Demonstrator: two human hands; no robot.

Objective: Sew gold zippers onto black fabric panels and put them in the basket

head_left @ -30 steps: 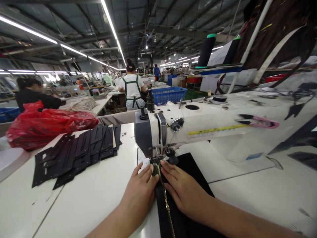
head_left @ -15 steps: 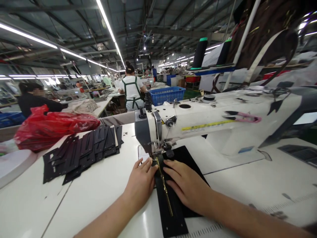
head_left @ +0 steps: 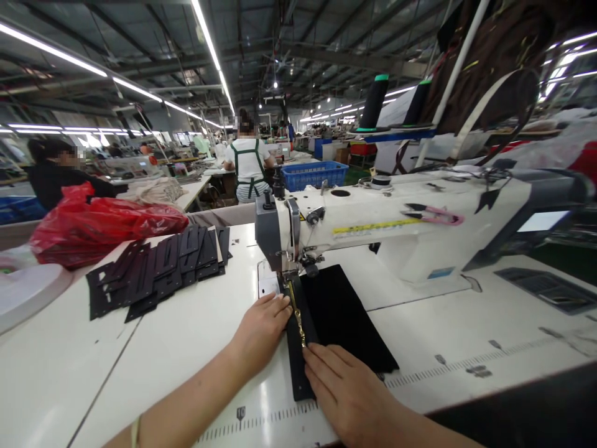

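Observation:
A black strip (head_left: 297, 372) with a gold metal zipper (head_left: 298, 317) lies lengthwise on the white machine table, its far end under the needle area (head_left: 290, 266) of a sewing machine (head_left: 364, 214). Joined to it or beneath it, a wider black fabric panel (head_left: 349, 314) spreads to the right. My left hand (head_left: 261, 326) rests on the strip's left edge close to the needle, fingers extended. Lower down, my right hand (head_left: 344, 389) lies flat with fingers stretched over the strip's right edge, fingertips by the zipper's near end. Neither hand grasps anything.
Several black cut pieces (head_left: 158, 267) are piled at left, before a red plastic bag (head_left: 100, 224). A white round object (head_left: 30, 295) stands at the left edge. Pink-handled thread snips (head_left: 433, 214) lie on the machine arm. Co-workers (head_left: 247, 163) sit beyond, near a blue crate (head_left: 314, 177).
The strip has moved forward under the machine. My right hand has slid back toward me, from near the needle to the strip's lower part. My left hand stays near the needle.

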